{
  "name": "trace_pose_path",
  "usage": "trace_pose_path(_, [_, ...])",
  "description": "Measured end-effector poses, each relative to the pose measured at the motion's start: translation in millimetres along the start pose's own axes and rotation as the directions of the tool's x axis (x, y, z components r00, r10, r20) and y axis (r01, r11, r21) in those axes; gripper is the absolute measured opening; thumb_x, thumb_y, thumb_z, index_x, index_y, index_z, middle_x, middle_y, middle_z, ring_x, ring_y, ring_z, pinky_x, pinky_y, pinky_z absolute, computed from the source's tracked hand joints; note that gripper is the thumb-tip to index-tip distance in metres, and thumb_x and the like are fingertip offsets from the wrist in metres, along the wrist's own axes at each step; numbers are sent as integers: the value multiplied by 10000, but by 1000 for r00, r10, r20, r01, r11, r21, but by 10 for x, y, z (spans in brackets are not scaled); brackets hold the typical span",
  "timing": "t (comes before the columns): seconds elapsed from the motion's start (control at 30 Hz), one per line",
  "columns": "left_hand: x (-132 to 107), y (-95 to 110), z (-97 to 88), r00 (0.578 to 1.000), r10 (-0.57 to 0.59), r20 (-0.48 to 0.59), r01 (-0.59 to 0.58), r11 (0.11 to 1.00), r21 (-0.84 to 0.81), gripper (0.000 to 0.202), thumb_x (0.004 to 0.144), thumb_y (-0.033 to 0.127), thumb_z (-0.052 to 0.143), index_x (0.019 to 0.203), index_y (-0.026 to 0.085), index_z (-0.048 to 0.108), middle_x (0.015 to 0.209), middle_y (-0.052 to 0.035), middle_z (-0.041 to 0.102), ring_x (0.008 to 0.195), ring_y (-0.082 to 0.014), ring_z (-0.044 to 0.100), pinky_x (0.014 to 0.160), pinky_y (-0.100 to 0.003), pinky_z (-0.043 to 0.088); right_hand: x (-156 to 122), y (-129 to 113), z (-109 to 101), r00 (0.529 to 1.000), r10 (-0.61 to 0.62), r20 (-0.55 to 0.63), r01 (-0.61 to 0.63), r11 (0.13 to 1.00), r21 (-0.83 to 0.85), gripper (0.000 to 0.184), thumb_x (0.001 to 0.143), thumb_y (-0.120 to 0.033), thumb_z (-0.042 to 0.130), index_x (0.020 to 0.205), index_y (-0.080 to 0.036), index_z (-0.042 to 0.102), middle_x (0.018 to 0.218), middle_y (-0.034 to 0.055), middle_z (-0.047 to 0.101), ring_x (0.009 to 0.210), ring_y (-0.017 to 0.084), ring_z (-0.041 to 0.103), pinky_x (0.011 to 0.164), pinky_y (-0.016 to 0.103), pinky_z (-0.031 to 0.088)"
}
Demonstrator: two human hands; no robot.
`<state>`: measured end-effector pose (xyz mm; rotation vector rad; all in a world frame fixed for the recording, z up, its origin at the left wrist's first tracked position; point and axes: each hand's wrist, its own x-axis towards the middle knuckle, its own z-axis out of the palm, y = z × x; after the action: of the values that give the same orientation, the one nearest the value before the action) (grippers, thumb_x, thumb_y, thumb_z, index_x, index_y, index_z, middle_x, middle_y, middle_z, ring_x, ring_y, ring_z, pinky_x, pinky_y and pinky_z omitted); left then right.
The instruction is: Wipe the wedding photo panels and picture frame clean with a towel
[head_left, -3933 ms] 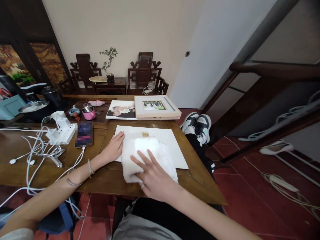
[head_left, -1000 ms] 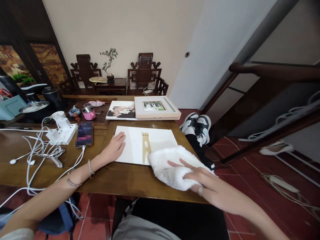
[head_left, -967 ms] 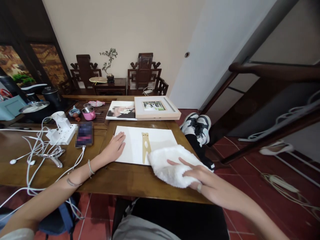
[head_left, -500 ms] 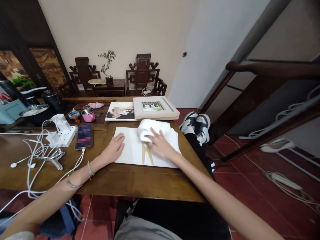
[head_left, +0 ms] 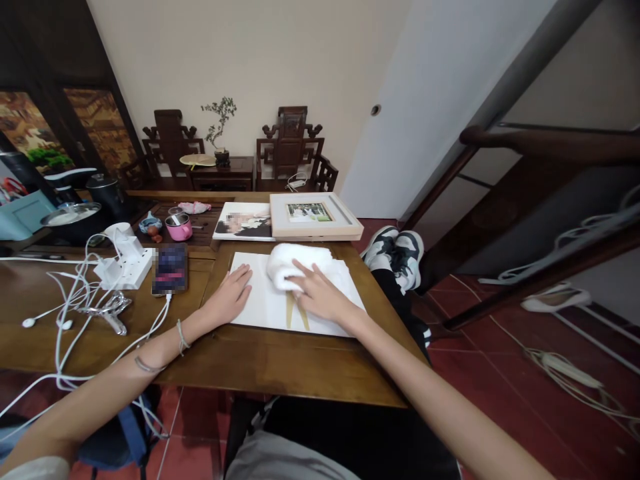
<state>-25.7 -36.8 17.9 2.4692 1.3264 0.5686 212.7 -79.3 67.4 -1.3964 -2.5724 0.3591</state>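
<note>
A white board lies flat on the wooden table. My left hand rests open and flat on the board's left edge. My right hand presses a fluffy white cloth onto the board's upper middle, fingers spread over the cloth. A thin gold strip on the board sticks out below the cloth.
A framed photo and a photo print lie beyond the board. To the left are a phone, a white power strip with cables, earphones and a pink pot. Sneakers show past the table's right edge.
My right hand slid the cloth from the board's near right corner up to its far middle, then slightly left. My left hand stayed put.
</note>
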Motion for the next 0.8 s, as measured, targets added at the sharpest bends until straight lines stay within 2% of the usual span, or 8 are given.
trace_pose_path(0.13, [28,-10,-47,994,-46,-97,31,988,-151,470,884,328,370,1276,89,472,1378,-161,444,1309,-251,370,1097,-428,254,568,31,139,987,124,-107,-134,986,-96,409,842,-176,398,1215,-125,556,1368,156,459,1364,326,189,1025,644,170])
trace_pose_path(0.23, [61,-45,-89,950,-192,-245,96,929,-356,466,895,364,349,1253,104,496,1304,-135,529,1213,-226,484,1050,-377,335,647,-179,195,995,19,-100,-31,992,-121,401,793,-177,462,1171,-156,594,1431,123,379,1361,357,175,1017,680,109])
trace_pose_path(0.37, [84,-95,-105,906,-292,-307,112,864,-491,449,911,369,318,1237,123,505,1296,-112,535,1210,-207,480,1046,-348,329,183,-462,153,958,-288,-13,288,958,12,375,731,-105,466,1045,-188,653,1410,77,421,1370,282,196,1080,594,99])
trace_pose_path(0.47, [72,-116,-82,917,-287,-277,159,899,-408,449,897,351,363,1254,107,485,1314,-138,507,1229,-232,446,1054,-374,300,-336,-407,89,932,-361,-14,361,927,100,365,695,-51,430,947,-184,658,1344,77,505,1343,218,289,1117,515,99])
trace_pose_path(0.6, [49,-120,-66,917,-325,-230,243,914,-324,469,846,326,475,1277,144,462,1293,-123,524,1249,-284,384,1051,-452,260,-794,79,101,985,-96,-145,105,993,57,299,753,-85,395,891,-199,633,1362,104,477,1304,282,355,1052,655,-9])
trace_pose_path(0.67, [53,-115,-82,903,-380,-202,275,871,-408,468,806,301,534,1248,154,490,1260,-119,551,1233,-291,402,1043,-454,265,-871,349,151,969,91,-230,-84,996,41,275,791,-138,388,931,-187,619,1378,138,449,1295,320,359,1021,697,21])
trace_pose_path(0.73, [66,-107,-114,890,-431,-152,274,769,-577,454,769,268,575,1204,154,519,1246,-119,563,1206,-277,447,1035,-423,289,-878,539,205,946,177,-272,-169,984,54,287,808,-166,375,981,-176,604,1399,157,415,1298,322,354,1029,679,86])
trace_pose_path(0.8, [80,-94,-158,878,-468,-99,239,609,-756,434,738,248,610,1157,159,542,1243,-111,566,1192,-257,477,1022,-383,319,-856,631,244,949,163,-271,-151,987,64,291,805,-163,372,987,-176,599,1427,149,375,1313,304,333,1049,636,127])
